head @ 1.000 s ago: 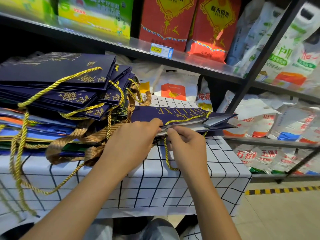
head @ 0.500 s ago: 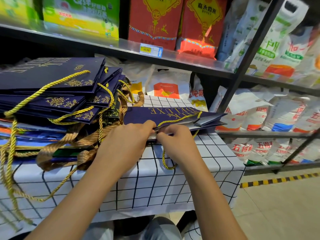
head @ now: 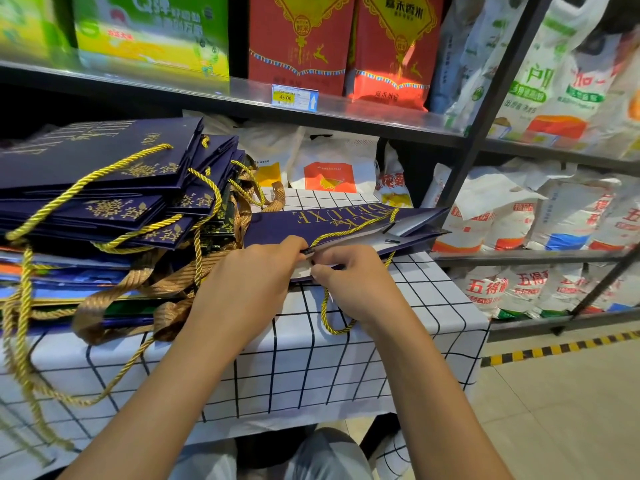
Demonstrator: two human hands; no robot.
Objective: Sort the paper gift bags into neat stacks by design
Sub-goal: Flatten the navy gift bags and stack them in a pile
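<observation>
A navy gift bag (head: 332, 221) with gold "MILK DELUXE" lettering lies flat on the checked tablecloth (head: 311, 368). My left hand (head: 252, 275) pinches its near edge where the yellow rope handle enters. My right hand (head: 349, 282) grips the same edge just to the right, and a loop of the yellow rope (head: 329, 320) hangs below it. To the left rises a stack of navy bags (head: 104, 174) with gold flower prints and yellow rope handles. Beneath them lie blue and orange bags (head: 52, 275) with bronze ribbon handles (head: 138, 289).
Metal store shelving (head: 346, 116) stands behind the table, holding red boxes (head: 304, 39), green boxes and white sacks (head: 519, 230). A price tag (head: 294, 97) is clipped to the shelf edge. A yellow-black floor stripe (head: 561, 348) runs along the tiles at the right.
Both hands stay on the near edge of the flat navy bag with only small finger shifts. The camera has drifted slightly, moving the scene left and up.
</observation>
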